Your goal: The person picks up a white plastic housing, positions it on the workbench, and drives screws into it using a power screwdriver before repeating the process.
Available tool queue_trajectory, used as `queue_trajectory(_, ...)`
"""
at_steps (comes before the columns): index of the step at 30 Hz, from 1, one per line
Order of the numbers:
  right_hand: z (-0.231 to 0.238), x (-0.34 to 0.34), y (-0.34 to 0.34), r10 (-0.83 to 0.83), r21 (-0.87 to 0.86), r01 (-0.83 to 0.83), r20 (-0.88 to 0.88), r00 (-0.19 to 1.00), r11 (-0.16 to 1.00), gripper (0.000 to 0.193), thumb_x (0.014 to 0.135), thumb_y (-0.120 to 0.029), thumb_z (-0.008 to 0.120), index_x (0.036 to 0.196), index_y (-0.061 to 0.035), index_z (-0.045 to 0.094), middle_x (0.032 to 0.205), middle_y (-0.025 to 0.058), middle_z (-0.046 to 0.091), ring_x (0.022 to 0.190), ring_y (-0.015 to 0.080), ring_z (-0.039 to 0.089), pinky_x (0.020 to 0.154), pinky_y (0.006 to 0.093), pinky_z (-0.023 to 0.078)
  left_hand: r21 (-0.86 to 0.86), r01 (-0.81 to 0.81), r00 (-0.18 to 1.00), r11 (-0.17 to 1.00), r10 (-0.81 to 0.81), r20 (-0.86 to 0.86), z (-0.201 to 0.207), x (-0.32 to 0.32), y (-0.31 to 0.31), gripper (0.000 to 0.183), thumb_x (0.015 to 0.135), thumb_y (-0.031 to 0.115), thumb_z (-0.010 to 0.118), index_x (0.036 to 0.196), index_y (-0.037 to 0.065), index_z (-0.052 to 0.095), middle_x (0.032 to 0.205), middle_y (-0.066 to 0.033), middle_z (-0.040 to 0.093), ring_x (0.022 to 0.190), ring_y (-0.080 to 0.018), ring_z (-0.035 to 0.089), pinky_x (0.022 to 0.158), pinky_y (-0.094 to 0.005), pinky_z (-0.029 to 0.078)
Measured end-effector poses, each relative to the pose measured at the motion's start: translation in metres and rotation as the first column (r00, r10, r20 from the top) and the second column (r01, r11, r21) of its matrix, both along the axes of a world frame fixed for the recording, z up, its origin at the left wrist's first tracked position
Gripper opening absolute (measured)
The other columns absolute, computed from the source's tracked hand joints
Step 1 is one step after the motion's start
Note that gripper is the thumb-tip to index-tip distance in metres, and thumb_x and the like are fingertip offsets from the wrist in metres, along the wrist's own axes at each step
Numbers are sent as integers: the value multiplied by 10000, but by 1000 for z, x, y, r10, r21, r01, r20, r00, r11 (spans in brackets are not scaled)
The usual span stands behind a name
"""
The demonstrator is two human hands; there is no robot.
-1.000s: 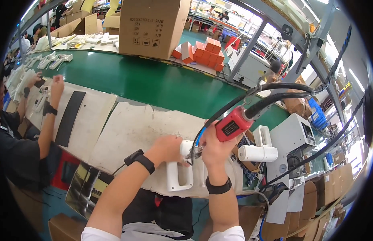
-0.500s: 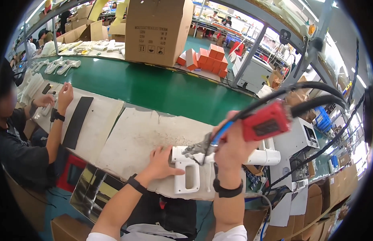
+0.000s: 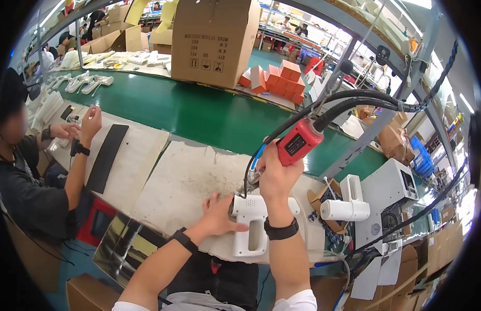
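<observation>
A white plastic handheld appliance housing point(image 3: 249, 208) with a loop handle lies on the bench in front of me. My left hand point(image 3: 218, 216) is around its left end, thumb across the handle and fingers bent at the end, steadying it. My right hand point(image 3: 280, 179) is wrapped around a red electric screwdriver point(image 3: 298, 142) with black cables and a blue tube, held tilted above the housing. Its metal tip is partly hidden behind my right hand, close to the housing's upper edge. My right forearm covers part of the housing.
Another white housing point(image 3: 345, 210) stands at the right by a small cardboard box point(image 3: 319, 199) of parts. A green conveyor point(image 3: 162, 106) runs beyond the bench, with a large carton point(image 3: 212, 46) and orange boxes point(image 3: 274, 78) behind. On my left a co-worker point(image 3: 35, 176) sits beside a black strip point(image 3: 108, 158).
My right hand has brought the screwdriver left and turned it more upright, its tip nearer the housing. My left hand stays on the housing. The view has shifted slightly.
</observation>
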State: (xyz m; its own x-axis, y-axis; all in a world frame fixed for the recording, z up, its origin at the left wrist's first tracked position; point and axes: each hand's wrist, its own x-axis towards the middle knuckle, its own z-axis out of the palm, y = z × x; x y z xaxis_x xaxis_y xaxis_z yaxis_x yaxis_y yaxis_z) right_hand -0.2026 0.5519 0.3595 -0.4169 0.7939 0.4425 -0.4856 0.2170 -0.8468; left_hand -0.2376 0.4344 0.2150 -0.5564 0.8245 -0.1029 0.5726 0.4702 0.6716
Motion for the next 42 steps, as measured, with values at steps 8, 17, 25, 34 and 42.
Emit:
queue_trajectory(8, -34, -14, 4, -70, 119, 57, 106, 992, 991, 85, 866, -69, 603, 831, 8, 589, 604, 13, 554, 461, 73, 493, 425, 218, 367, 74, 13, 998, 997, -9, -61, -14, -1, 6, 929, 542, 624, 774, 1227, 50, 522, 1268, -204, 484, 1312, -402, 214, 1068, -489, 104)
queue_trajectory(17, 50, 48, -30, -25, 75, 34, -116, 993, 997, 59, 870, -56, 571, 883, 1, 561, 564, 10, 526, 411, 75, 464, 385, 206, 318, 69, -88, 996, 994, 89, -24, 2, 9, 6, 1095, 563, 637, 751, 1402, 78, 326, 1337, -203, 443, 1322, -420, 219, 1070, -514, 102)
queue_trajectory(25, 22, 47, -30, 33, 32, -33, 13, 999, 999, 128, 852, -95, 663, 812, -13, 574, 628, 4, 563, 493, 69, 518, 461, 199, 399, 24, 15, 995, 1000, -13, -98, -12, 11, 5, 1186, 576, 658, 728, 1454, 73, 186, 1415, -182, 373, 1345, -441, 166, 1078, -563, 32)
queue_trajectory(34, -30, 25, -27, 1, 132, -21, 154, 988, 991, 85, 877, -75, 601, 863, 1, 564, 622, 22, 557, 480, 74, 492, 438, 220, 379, 40, 36, 998, 999, -34, -58, -9, 14, 6, 1217, 579, 688, 704, 1467, 77, 140, 1457, -143, 324, 1370, -435, 112, 1083, -580, 2)
queue_trajectory(42, 33, 58, -35, -80, 11, 80, -55, 995, 997, 85, 874, -78, 613, 859, -12, 560, 607, 24, 558, 470, 75, 485, 416, 212, 369, -33, -6, 997, 999, 3, -77, -5, 16, 6, 1210, 587, 680, 705, 1467, 70, 142, 1440, -150, 353, 1371, -418, 126, 1084, -577, 1)
